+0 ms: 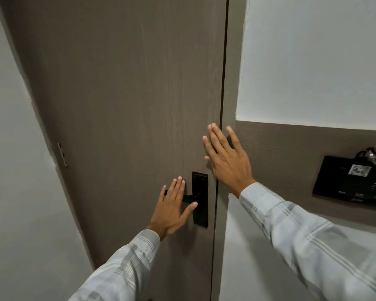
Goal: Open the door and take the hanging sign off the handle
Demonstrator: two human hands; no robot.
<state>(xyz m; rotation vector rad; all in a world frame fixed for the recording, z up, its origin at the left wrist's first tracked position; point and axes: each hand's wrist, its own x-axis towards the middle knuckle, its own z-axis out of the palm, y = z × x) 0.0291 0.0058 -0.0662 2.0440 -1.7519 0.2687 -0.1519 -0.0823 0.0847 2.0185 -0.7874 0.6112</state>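
While door [128, 105] is shut, left hand [172, 210] lies flat on black lever handle [188, 199], fingers straight, grip not closed, prob. to press down. Right hand [226, 157], above handle, open and empty, braces door edge. Hanging sign not visible; presumably on handle's far side.

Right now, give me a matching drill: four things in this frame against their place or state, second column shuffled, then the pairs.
1. left hand
2. right hand
3. black lever door handle
4. black bag with a white label

A. hangs on the brown wall panel, far right
B. spread flat across the door edge and frame
C. open over the lever, not gripping
D. level on its black backplate, no sign visible

Pairs: 1-C, 2-B, 3-D, 4-A
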